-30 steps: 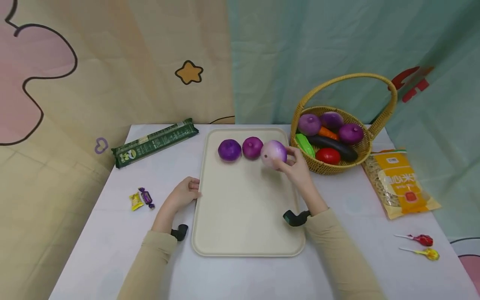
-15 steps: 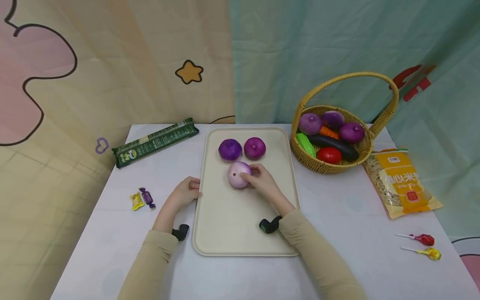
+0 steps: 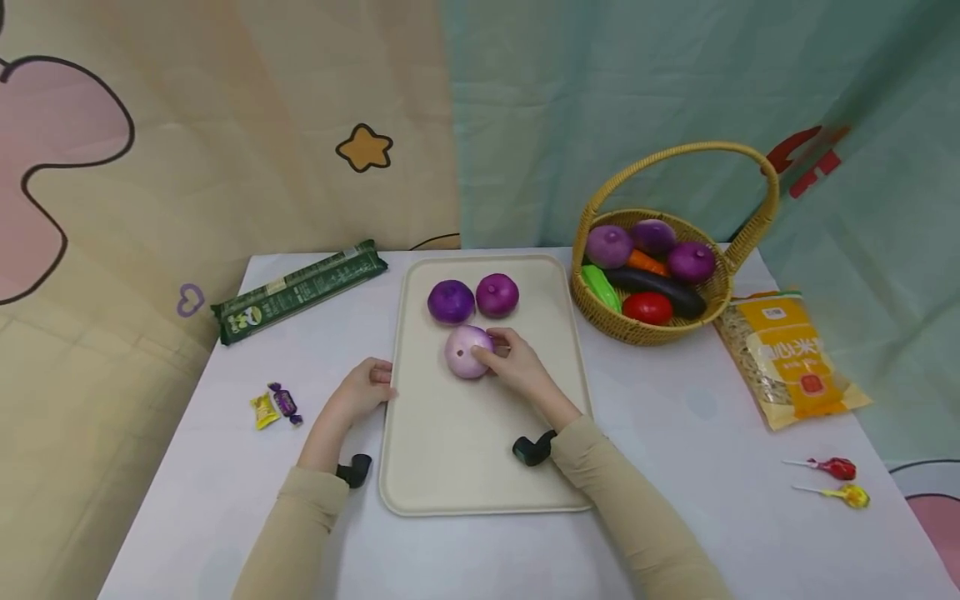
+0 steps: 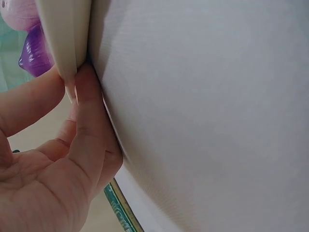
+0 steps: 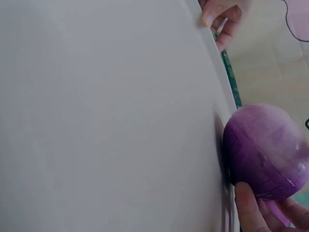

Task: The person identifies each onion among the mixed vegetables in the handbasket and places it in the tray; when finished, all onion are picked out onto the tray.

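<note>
Head view: I saw my right hand (image 3: 517, 372) on the tray (image 3: 480, 467), fingers curled round the pale onion (image 3: 467, 351) and gripping it from its right side. That onion sat on the tray's far half, just in front of two darker purple onions (image 3: 451, 301) (image 3: 497, 294), which lay side by side near the far rim. My left hand (image 3: 362, 389) pinched the tray's left rim, thumb on top, fingers curled under. To the right stood the basket (image 3: 716, 293) with vegetables in it; beside it lay a yellow bag (image 3: 787, 358) and, nearer me, two lollipops (image 3: 828, 480). On the left I noted a green packet (image 3: 300, 290) and two wrapped sweets (image 3: 275, 405).

Left wrist view: I recorded the left hand (image 4: 53, 169) clamped on the tray edge (image 4: 65, 38), thumb and forefinger either side of the rim. A bit of purple onion (image 4: 35, 53) showed past it.

Right wrist view: the pale onion (image 5: 265, 150) rested on the tray floor (image 5: 106, 121), with the fingertips (image 5: 248, 208) of my right hand pressed against its lower side. The left hand's fingers (image 5: 222, 14) showed at the far rim.
</note>
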`<state>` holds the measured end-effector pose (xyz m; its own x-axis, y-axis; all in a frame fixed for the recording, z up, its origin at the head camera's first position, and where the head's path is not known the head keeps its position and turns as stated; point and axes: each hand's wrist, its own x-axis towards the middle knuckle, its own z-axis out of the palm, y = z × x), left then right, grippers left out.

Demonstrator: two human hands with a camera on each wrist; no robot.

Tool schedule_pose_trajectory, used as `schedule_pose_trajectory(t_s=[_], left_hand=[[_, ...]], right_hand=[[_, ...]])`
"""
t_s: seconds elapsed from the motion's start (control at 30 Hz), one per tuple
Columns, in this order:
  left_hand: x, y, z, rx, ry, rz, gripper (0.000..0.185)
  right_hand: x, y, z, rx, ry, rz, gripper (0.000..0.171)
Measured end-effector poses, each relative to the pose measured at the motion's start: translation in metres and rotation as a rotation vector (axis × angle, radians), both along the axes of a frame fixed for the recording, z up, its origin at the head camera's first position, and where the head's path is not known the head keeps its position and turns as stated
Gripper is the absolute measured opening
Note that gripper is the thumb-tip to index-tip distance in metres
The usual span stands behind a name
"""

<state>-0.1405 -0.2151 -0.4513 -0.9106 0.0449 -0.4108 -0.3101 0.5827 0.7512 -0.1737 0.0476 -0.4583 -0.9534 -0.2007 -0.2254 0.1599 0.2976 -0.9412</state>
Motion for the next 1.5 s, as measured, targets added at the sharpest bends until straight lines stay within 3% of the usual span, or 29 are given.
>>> schedule_pose_trajectory(t_s=[0.17,0.3,0.4,0.6,0.83,0.97,1.23,1.5], left_hand=[[0.001,-0.004,-0.002,-0.003,0.011,0.002,0.044],[0.000,-0.005,-0.001,-0.002,0.022,-0.004,0.045],[0.000,-0.004,0.000,0.002,0.025,0.000,0.045],[0.001,-0.004,0.002,-0.006,0.031,0.000,0.044],[0.003,-0.005,-0.003,0.002,0.026,-0.005,0.042],[0.004,-0.004,-0.004,0.014,0.035,-0.010,0.042],[0.006,-0.003,-0.008,0.022,0.039,-0.001,0.042],[0.005,-0.001,-0.007,0.030,0.048,0.010,0.041]], right_hand=[[-0.001,0.006,0.010,0.064,0.014,0.052,0.060],[-0.008,0.026,0.027,0.112,0.060,0.044,0.056],[-0.019,0.049,0.043,0.121,0.133,-0.033,0.050],[-0.050,0.098,0.067,0.109,0.306,-0.301,0.043],[-0.084,0.129,0.056,0.199,0.329,-0.540,0.055],[-0.100,0.137,0.046,0.173,0.293,-0.624,0.062],[-0.114,0.139,0.036,0.236,0.185,-0.590,0.076],[-0.124,0.139,0.028,0.302,0.266,-0.582,0.078]])
